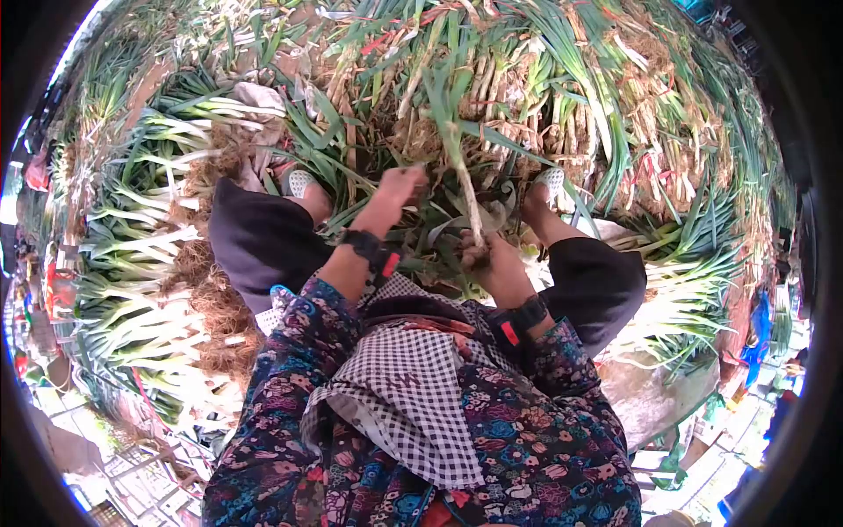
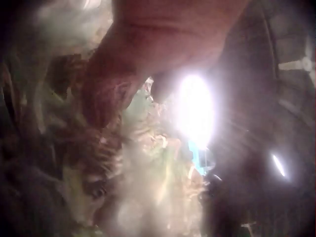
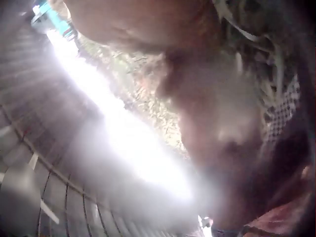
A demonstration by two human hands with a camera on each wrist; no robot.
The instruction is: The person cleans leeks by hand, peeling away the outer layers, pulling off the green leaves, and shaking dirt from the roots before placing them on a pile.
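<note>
My right hand (image 1: 499, 262) grips a long leek (image 1: 468, 189) near its lower end, below the pale shaft. The leek stands nearly upright in the head view, its green leaves pointing away from me. To its left, my left hand (image 1: 402, 188) is blurred, with its fingers apart from the stalk and nothing visible in them. A gap shows between the thumb (image 2: 106, 98) and the other fingers in the left wrist view. Loose green leaves (image 1: 439, 233) lie between my feet, below the hands. The right wrist view is blurred and washed out by glare.
Trimmed leeks (image 1: 162, 303) with pale shafts lie in rows at my left; another bunch (image 1: 694, 272) lies at my right. A large heap of untrimmed leeks (image 1: 527, 79) spreads in front. My knees and shoes (image 1: 301, 183) flank the work area.
</note>
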